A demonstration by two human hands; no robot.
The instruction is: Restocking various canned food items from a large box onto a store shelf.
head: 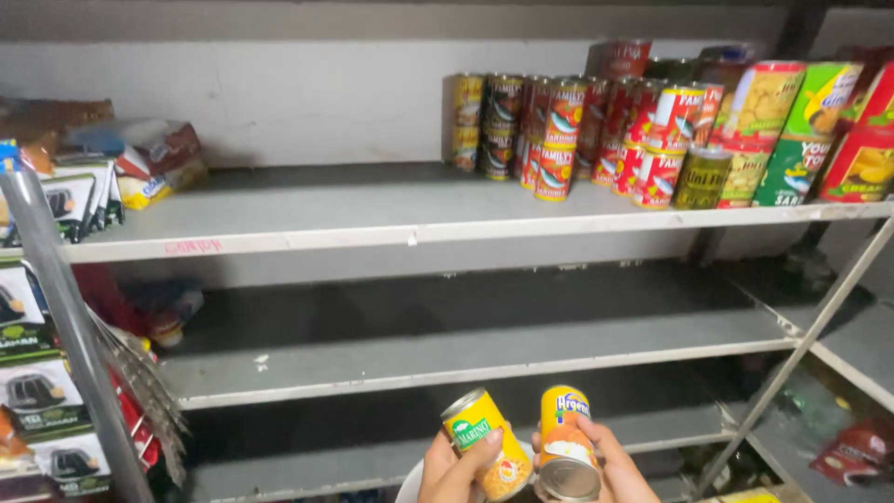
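A: Head view, nearest first: both hands low at the bottom edge. Left hand (450, 473) is wrapped round a yellow can with a green label (486, 441), thumb across the front, can tilted w/ its top toward the shelves. Right hand (603, 469) is closed round a yellow-orange can (566, 442), fingers curled behind it, its silver end facing the camera.

B: Cans touching?

A: Just beside each other, narrow gap, both in front of the lowest shelf (372, 461). Something white under the wrists, can't tell what.

B: Step, by your read?

A: Looks like stocking: cans in hand, not yet set down. The middle shelf (447, 359) is bare grey board; the top shelf (307, 219) has a packed block of red sardine tins (596, 130) at right, taller green and red cartons (801, 130) beyond.

B: Next move needs?

A: Prob. a lift up and fwd, cans turned upright, set beside the tins w/o knocking the front row. Boxes (37, 391) hang on a rack at left, well apart.
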